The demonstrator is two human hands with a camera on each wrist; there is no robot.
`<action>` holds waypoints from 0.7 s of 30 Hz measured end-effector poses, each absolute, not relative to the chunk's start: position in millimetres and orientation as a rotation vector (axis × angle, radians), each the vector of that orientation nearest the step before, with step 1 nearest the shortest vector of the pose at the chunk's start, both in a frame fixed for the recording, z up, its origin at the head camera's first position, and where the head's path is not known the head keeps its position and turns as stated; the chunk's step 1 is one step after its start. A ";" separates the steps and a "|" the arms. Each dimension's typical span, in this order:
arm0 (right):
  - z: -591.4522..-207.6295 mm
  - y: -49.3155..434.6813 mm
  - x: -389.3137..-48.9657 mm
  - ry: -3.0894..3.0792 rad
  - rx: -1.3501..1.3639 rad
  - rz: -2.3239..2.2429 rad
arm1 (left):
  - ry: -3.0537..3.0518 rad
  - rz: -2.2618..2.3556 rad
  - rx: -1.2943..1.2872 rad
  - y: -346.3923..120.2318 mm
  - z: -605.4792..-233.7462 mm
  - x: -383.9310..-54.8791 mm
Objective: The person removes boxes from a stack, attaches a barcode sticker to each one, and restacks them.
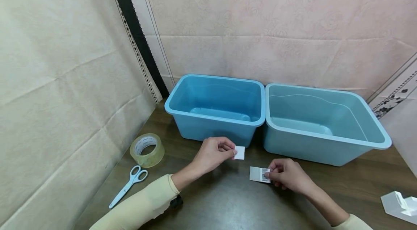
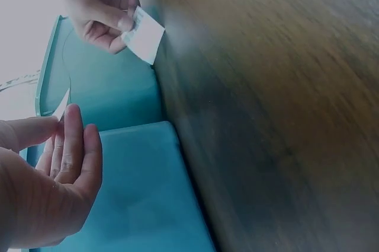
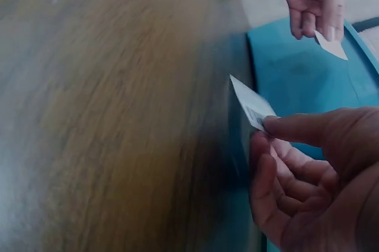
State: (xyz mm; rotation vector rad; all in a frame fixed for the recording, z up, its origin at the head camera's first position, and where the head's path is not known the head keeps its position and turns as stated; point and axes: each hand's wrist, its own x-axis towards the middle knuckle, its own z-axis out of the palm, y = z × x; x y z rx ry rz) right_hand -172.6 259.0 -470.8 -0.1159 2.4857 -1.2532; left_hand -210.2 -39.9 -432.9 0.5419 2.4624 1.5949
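Observation:
Between thumb and fingers, my left hand point(image 1: 215, 154) pinches a small white square of paper or card point(image 1: 239, 153) in front of the left blue bin. To its right, my right hand point(image 1: 290, 175) pinches one end of a small pale card with a barcode point(image 1: 257, 174); the thumb lies on the barcode end. Both pieces are held above the table, a short way apart. In the left wrist view the white square point(image 2: 61, 105) shows nearly edge-on. The barcode card point(image 3: 250, 102) appears tilted in the right wrist view.
Two blue plastic bins point(image 1: 215, 119) point(image 1: 303, 145) stand side by side at the back. On the left lie a roll of clear tape point(image 1: 153, 155) and white scissors point(image 1: 125, 190). A white object point(image 1: 399, 204) sits at the right edge of the wooden table point(image 1: 224, 208).

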 end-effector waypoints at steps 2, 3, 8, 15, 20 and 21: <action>-470.9 256.8 -171.5 2.555 -0.078 -1.148 | 2.455 1.602 0.538 -39.7 -432.8 -210.3; -470.6 255.8 -171.3 2.576 -0.057 -1.114 | 2.453 1.604 0.538 -39.7 -432.8 -210.5; -464.9 252.2 -172.6 2.746 -0.075 -0.952 | 2.468 1.601 0.557 -40.2 -431.6 -211.3; -443.5 227.3 -173.6 2.709 -0.077 -1.260 | 2.702 1.473 0.755 -38.7 -432.1 -210.6; -425.0 198.4 -170.1 2.318 0.057 -1.660 | 2.854 1.357 0.944 -34.7 -433.7 -206.6; -423.0 193.8 -170.2 2.268 0.081 -1.694 | 2.872 1.339 0.966 -34.2 -433.4 -205.4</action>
